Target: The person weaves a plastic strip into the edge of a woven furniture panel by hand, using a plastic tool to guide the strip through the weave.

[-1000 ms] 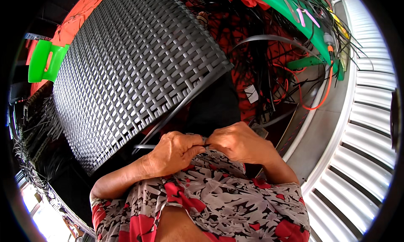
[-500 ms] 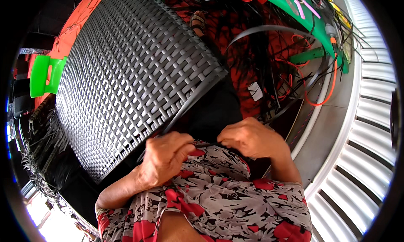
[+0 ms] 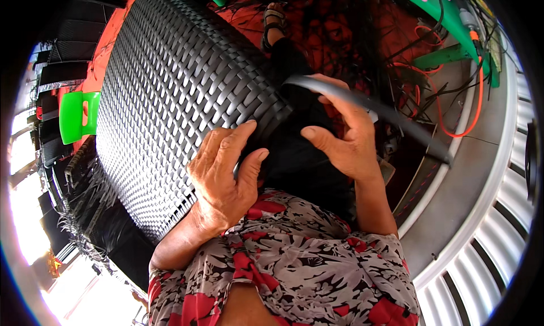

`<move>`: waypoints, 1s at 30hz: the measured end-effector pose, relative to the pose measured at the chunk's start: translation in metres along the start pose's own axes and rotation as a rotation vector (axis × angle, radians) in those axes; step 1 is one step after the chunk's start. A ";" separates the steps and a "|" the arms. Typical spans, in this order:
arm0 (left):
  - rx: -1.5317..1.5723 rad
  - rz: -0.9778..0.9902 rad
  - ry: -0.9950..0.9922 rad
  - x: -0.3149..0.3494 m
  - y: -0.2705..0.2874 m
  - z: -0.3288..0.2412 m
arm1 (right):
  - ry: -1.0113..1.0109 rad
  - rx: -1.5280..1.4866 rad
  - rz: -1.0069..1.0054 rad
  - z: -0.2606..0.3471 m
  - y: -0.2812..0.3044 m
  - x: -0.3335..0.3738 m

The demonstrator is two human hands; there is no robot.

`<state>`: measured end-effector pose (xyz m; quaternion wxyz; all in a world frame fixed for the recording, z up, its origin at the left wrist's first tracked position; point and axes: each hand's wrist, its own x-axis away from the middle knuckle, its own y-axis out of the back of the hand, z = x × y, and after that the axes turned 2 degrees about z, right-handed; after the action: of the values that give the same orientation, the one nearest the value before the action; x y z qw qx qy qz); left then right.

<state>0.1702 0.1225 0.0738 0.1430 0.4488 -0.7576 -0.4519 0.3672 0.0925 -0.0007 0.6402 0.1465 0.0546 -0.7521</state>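
Observation:
A large dark grey woven panel (image 3: 175,99) fills the left and middle, tilted, its near edge toward my lap. My left hand (image 3: 224,176) lies at that near edge, fingers stretched and thumb apart, holding nothing. Beyond the panel's right corner, my right hand (image 3: 348,136) is raised with its thumb spread away from its fingers. A flat grey plastic strip (image 3: 391,113) arches from near that corner across the right hand's fingers and out to the right, blurred at its end. The strip partly hides those fingers; no grip on it shows.
A green chair (image 3: 71,119) stands at the far left. Loose dark strips litter the red floor (image 3: 238,20). At the upper right are a green table edge (image 3: 447,25) and an orange cable (image 3: 480,99). White slatted metal (image 3: 481,241) lines the right side.
Both hands have parted from their closed pose near my lap and opened. My right hand moved up and away, toward the panel's corner; the strip now crosses it. The view shifted slightly.

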 end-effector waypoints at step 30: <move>0.360 0.069 0.216 -0.005 0.010 -0.016 | 0.340 0.193 -0.134 -0.005 -0.037 -0.003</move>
<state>0.1767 0.1196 0.0918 0.1563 0.4866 -0.8213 -0.2533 0.3324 0.1030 -0.0089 0.5531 0.3281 0.0993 -0.7593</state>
